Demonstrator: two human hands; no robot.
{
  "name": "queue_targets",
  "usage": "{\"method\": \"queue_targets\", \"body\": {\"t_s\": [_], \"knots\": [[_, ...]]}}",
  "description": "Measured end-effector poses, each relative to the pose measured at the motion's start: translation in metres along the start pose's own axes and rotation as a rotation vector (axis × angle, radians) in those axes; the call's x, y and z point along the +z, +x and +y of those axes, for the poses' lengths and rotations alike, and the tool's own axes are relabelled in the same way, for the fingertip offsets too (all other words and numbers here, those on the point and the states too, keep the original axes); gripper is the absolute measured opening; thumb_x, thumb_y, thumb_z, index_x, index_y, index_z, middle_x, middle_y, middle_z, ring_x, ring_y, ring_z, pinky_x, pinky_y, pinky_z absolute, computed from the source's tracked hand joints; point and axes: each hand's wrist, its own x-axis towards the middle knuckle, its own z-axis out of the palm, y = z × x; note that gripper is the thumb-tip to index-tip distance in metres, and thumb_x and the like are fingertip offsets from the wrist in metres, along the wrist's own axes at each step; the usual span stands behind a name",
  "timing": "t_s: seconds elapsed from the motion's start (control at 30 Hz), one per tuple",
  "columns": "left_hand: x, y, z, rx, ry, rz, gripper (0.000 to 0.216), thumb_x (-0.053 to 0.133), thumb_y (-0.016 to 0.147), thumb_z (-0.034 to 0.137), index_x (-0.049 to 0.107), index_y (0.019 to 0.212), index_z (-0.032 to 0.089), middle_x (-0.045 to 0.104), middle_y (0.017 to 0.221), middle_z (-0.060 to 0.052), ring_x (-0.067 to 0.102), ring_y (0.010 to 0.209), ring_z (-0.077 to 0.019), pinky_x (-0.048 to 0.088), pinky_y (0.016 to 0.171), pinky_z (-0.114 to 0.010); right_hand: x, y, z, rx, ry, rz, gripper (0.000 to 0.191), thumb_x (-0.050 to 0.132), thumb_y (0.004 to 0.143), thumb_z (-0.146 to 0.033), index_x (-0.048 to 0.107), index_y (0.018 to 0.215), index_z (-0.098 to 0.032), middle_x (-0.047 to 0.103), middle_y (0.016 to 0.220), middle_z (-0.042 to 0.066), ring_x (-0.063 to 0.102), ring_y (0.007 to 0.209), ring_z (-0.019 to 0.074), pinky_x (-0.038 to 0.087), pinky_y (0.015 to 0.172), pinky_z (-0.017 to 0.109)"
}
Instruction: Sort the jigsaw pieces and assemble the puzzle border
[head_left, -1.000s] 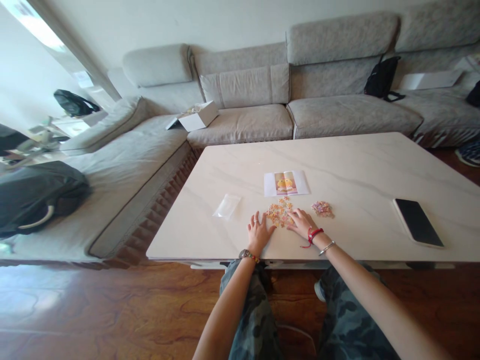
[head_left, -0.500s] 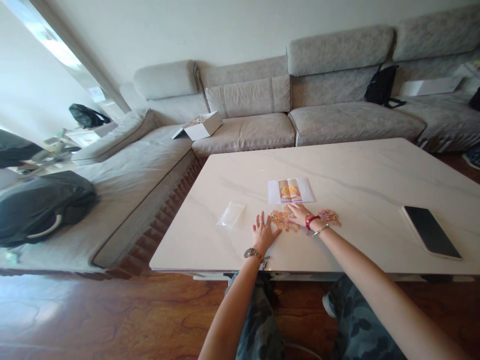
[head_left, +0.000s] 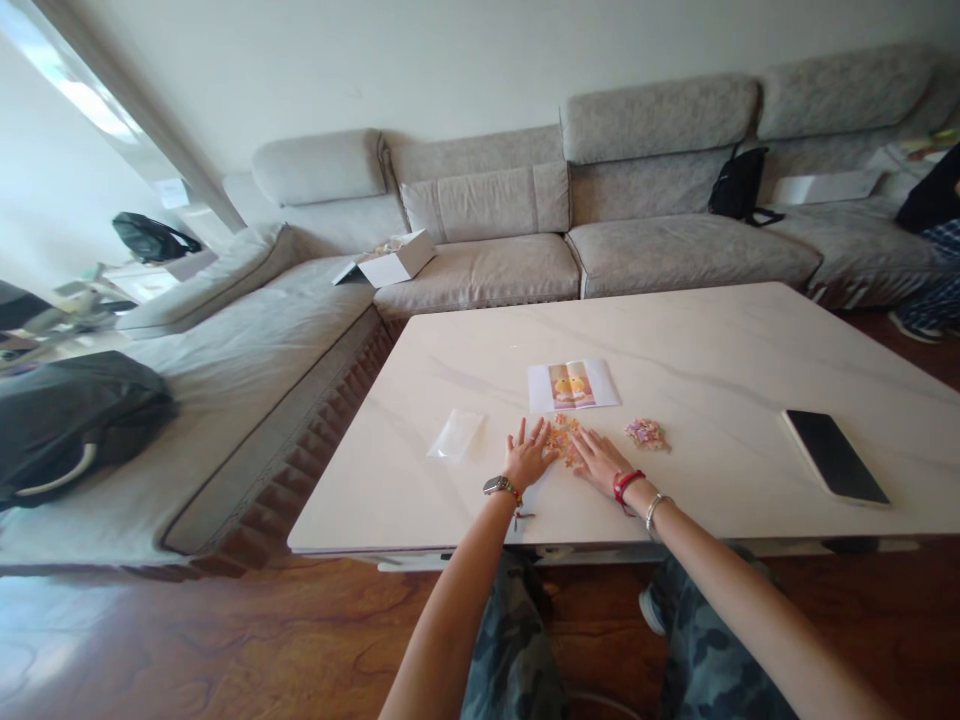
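Note:
A pile of small orange and yellow jigsaw puzzle pieces (head_left: 562, 436) lies on the white table (head_left: 697, 350) between my two hands. My left hand (head_left: 527, 456) rests at the pile's left side, fingers spread. On the right side my right hand (head_left: 598, 458) lies flat with its fingertips on the pieces, partly covering them. Farther right sits a separate small heap of pinkish puzzle pieces (head_left: 646, 433), touched by neither hand. Just beyond the main pile is a creased sheet of paper (head_left: 574, 385) with a picture of yellow figures on it.
A clear plastic bag (head_left: 457, 435) lies left of my hands. Toward the right table edge is a dark-screened phone or tablet (head_left: 836, 457). Behind stands a grey sofa (head_left: 495, 265) with an open white box (head_left: 396, 258) and a black bag (head_left: 739, 184). Another person (head_left: 934, 240) is at far right.
My right hand has drawn back toward me and flattened beside the pile. The orange pieces now sit in a tighter cluster between the hands. More of the person at far right shows.

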Motion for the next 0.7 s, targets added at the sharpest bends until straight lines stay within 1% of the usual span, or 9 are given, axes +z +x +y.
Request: {"method": "queue_targets", "body": {"t_s": [0.13, 0.2, 0.27, 0.37, 0.43, 0.5, 0.53, 0.6, 0.7], "knots": [[0.001, 0.001, 0.000, 0.003, -0.007, -0.036, 0.053, 0.031, 0.086, 0.047, 0.021, 0.136, 0.030, 0.021, 0.144, 0.000, 0.007, 0.133, -0.0298, 0.022, 0.099, -0.058, 0.005, 0.015, -0.022, 0.035, -0.078, -0.047, 0.054, 0.036, 0.084, -0.038, 0.034, 0.133, -0.016, 0.023, 0.142, 0.014, 0.025, 0.128, 0.0292, 0.025, 0.101, 0.047], [0.000, -0.001, -0.002, -0.006, -0.003, -0.031, 0.052, 0.032, 0.087, 0.046, 0.022, 0.136, 0.031, 0.023, 0.144, 0.000, 0.009, 0.133, -0.0293, 0.023, 0.099, -0.058, 0.003, 0.021, -0.028, 0.030, -0.069, -0.033, 0.054, 0.036, 0.084, -0.039, 0.033, 0.134, -0.017, 0.024, 0.142, 0.014, 0.026, 0.128, 0.0289, 0.026, 0.101, 0.046], [-0.003, -0.002, -0.004, -0.016, 0.002, -0.021, 0.052, 0.033, 0.086, 0.046, 0.021, 0.135, 0.032, 0.024, 0.143, 0.000, 0.009, 0.133, -0.0293, 0.023, 0.098, -0.059, -0.003, 0.020, -0.025, 0.022, -0.039, 0.010, 0.054, 0.037, 0.084, -0.040, 0.033, 0.134, -0.017, 0.027, 0.141, 0.014, 0.027, 0.127, 0.0292, 0.028, 0.100, 0.046], [-0.007, -0.004, -0.002, -0.010, 0.020, 0.015, 0.054, 0.032, 0.087, 0.046, 0.018, 0.136, 0.031, 0.022, 0.144, -0.001, 0.008, 0.133, -0.0294, 0.025, 0.098, -0.058, -0.018, 0.003, 0.000, 0.074, -0.008, 0.141, 0.053, 0.036, 0.085, -0.040, 0.034, 0.133, -0.017, 0.031, 0.139, 0.015, 0.028, 0.126, 0.0289, 0.029, 0.099, 0.046], [-0.008, -0.001, 0.004, 0.018, 0.039, 0.047, 0.055, 0.031, 0.086, 0.048, 0.016, 0.137, 0.031, 0.020, 0.145, -0.002, 0.007, 0.133, -0.0293, 0.025, 0.098, -0.057, -0.028, -0.015, 0.027, 0.199, -0.021, 0.233, 0.054, 0.037, 0.084, -0.042, 0.037, 0.131, -0.015, 0.034, 0.136, 0.016, 0.028, 0.125, 0.0300, 0.029, 0.098, 0.047], [-0.009, 0.004, 0.015, 0.063, 0.056, 0.073, 0.057, 0.030, 0.086, 0.051, 0.016, 0.137, 0.031, 0.017, 0.145, -0.002, 0.006, 0.133, -0.0297, 0.025, 0.098, -0.057, -0.034, -0.033, 0.054, 0.364, -0.062, 0.278, 0.055, 0.038, 0.082, -0.046, 0.037, 0.130, -0.019, 0.034, 0.136, 0.015, 0.026, 0.125, 0.0344, 0.030, 0.094, 0.054], [-0.008, 0.007, 0.021, 0.083, 0.063, 0.082, 0.057, 0.030, 0.085, 0.052, 0.017, 0.137, 0.031, 0.016, 0.145, -0.002, 0.006, 0.133, -0.0300, 0.026, 0.098, -0.057, -0.035, -0.040, 0.065, 0.413, -0.083, 0.270, 0.054, 0.038, 0.082, -0.048, 0.037, 0.130, -0.023, 0.033, 0.137, 0.013, 0.025, 0.124, 0.0365, 0.030, 0.091, 0.057], [-0.005, 0.015, 0.033, 0.107, 0.070, 0.091, 0.058, 0.032, 0.084, 0.053, 0.019, 0.136, 0.032, 0.015, 0.146, -0.002, 0.008, 0.133, -0.0309, 0.026, 0.098, -0.055, -0.032, -0.049, 0.078, 0.429, -0.108, 0.227, 0.052, 0.038, 0.082, -0.047, 0.038, 0.130, -0.028, 0.032, 0.138, 0.010, 0.025, 0.124, 0.0370, 0.030, 0.090, 0.058], [0.003, 0.023, 0.043, 0.084, 0.068, 0.057, 0.058, 0.036, 0.083, 0.053, 0.024, 0.135, 0.031, 0.016, 0.146, -0.003, 0.013, 0.131, -0.0332, 0.026, 0.098, -0.055, -0.024, -0.049, 0.077, 0.345, -0.118, 0.162, 0.048, 0.039, 0.082, -0.042, 0.040, 0.128, -0.026, 0.033, 0.138, 0.009, 0.027, 0.124, 0.0339, 0.030, 0.092, 0.054]]}}
